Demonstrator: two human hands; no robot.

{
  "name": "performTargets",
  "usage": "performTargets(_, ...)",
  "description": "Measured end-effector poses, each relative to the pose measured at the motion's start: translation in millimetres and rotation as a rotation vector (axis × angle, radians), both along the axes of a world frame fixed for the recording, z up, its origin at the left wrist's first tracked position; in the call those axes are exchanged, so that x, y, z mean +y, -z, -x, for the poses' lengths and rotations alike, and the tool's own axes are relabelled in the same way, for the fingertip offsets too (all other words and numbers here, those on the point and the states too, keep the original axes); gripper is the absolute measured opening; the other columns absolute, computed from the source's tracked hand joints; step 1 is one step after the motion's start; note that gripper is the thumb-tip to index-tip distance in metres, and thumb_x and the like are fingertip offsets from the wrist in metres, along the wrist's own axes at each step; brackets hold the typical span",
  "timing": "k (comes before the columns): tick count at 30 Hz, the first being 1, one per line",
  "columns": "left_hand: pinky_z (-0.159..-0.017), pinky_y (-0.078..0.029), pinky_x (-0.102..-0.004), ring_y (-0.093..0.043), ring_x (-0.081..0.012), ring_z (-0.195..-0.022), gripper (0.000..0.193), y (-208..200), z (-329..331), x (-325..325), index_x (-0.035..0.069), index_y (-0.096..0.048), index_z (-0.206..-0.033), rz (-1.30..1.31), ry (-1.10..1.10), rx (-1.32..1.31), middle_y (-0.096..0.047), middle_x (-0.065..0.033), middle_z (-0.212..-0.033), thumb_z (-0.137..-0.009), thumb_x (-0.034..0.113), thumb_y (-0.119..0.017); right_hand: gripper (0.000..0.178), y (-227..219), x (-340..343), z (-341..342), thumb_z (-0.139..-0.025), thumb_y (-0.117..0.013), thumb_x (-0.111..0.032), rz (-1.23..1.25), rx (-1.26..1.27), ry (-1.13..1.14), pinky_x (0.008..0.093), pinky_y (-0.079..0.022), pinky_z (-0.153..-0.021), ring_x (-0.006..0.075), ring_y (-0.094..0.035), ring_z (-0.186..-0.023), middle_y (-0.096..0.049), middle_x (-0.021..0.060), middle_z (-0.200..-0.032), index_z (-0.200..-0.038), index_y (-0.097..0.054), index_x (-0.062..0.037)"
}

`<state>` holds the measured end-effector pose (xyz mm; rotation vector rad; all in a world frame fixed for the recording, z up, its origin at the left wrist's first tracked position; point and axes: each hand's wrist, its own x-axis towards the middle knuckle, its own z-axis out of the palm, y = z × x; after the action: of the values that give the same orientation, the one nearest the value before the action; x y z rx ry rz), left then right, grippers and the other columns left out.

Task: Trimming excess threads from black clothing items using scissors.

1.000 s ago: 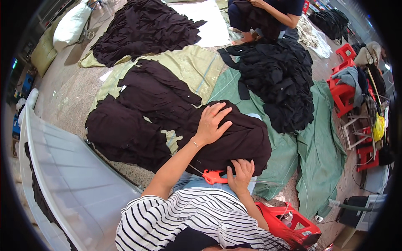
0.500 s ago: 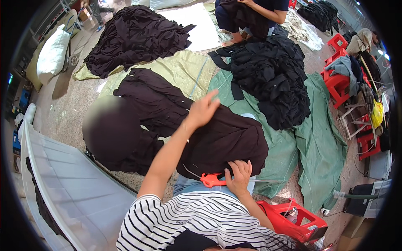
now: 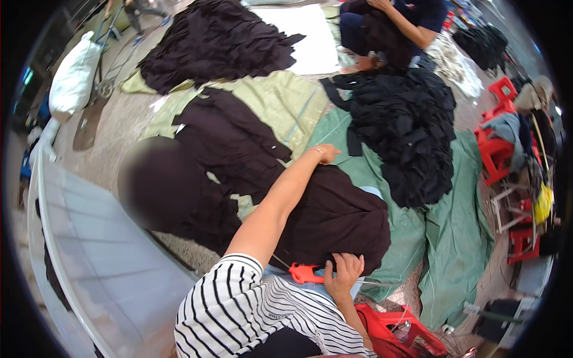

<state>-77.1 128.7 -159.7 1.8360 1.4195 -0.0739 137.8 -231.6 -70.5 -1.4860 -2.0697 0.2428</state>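
A dark brown garment (image 3: 334, 218) lies spread across my lap and the ground in front of me. My left hand (image 3: 326, 154) reaches over its far edge, a finger stretched out to the right; the other fingers are partly hidden. On the near edge of the cloth rests my right hand (image 3: 345, 275), fingers loosely spread. Right beside its thumb lies an orange-red plastic tool (image 3: 305, 274); its exact kind is unclear. More dark brown cloth (image 3: 233, 131) stretches away to the left.
A black garment heap (image 3: 406, 131) sits on a green sheet (image 3: 459, 209). Farther off lies a dark brown heap (image 3: 215, 45), near a crouching person (image 3: 412, 30) handling cloth. A pale plastic bin (image 3: 113, 250) stands at left, a red stool (image 3: 400, 328) at lower right.
My left hand has moved forward and right, from above the garment to its far edge. The right hand stays on the near edge. The view has shifted slightly.
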Motion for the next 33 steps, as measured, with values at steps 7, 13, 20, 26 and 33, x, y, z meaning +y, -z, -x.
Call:
performTargets(7,-0.096,-0.049,-0.0395,-0.065,-0.0326,-0.113,0.053,139,93,-76,0.011,-0.066,-0.127,-0.100,-0.158,-0.279,-0.069,-0.0171,-0.121,-0.087,0.045,-0.063,0.028,0,5,3,-0.079,-0.070,-0.016,0.014,-0.012,-0.020,0.0529,-0.028,-0.112,0.0277,-0.057,-0.107,-0.064,0.0063,-0.106,-0.106,-0.069,-0.0077)
performTargets(13,-0.086,-0.053,-0.0365,-0.070,-0.0255,-0.104,0.043,201,147,-228,0.007,-0.070,-0.117,0.003,-0.664,-0.426,-0.072,-0.0184,-0.110,-0.091,0.041,-0.062,0.030,2,6,4,-0.079,-0.070,-0.016,-0.004,-0.010,-0.032,0.0532,-0.028,-0.112,0.0274,-0.056,-0.108,-0.063,0.0055,-0.107,-0.108,-0.069,-0.0085)
performTargets(20,-0.090,-0.053,-0.0433,-0.067,-0.0409,-0.103,0.043,184,133,-364,0.004,-0.073,-0.112,0.178,-0.789,0.005,-0.069,-0.0253,-0.108,-0.088,0.038,-0.059,0.030,3,3,2,-0.079,-0.069,-0.012,0.004,-0.008,-0.026,0.0535,-0.026,-0.113,0.0299,-0.056,-0.111,-0.063,0.0091,-0.110,-0.109,-0.068,-0.0062)
performTargets(26,-0.093,-0.053,-0.0449,-0.066,-0.0387,-0.110,0.044,217,105,-459,0.011,-0.069,-0.121,0.391,-0.671,0.041,-0.067,-0.0218,-0.121,-0.087,0.037,-0.063,0.031,5,2,4,-0.079,-0.070,-0.012,-0.023,-0.010,-0.052,0.0540,-0.026,-0.114,0.0297,-0.057,-0.112,-0.063,0.0092,-0.113,-0.110,-0.068,-0.0060)
performTargets(33,-0.095,-0.052,-0.0469,-0.064,-0.0383,-0.114,0.051,240,101,-460,0.016,-0.063,-0.132,0.445,-0.663,0.009,-0.066,-0.0206,-0.124,-0.083,0.029,-0.066,0.031,9,2,6,-0.082,-0.068,-0.013,-0.055,0.004,-0.075,0.0545,-0.025,-0.114,0.0292,-0.057,-0.113,-0.063,0.0099,-0.115,-0.111,-0.068,-0.0057)
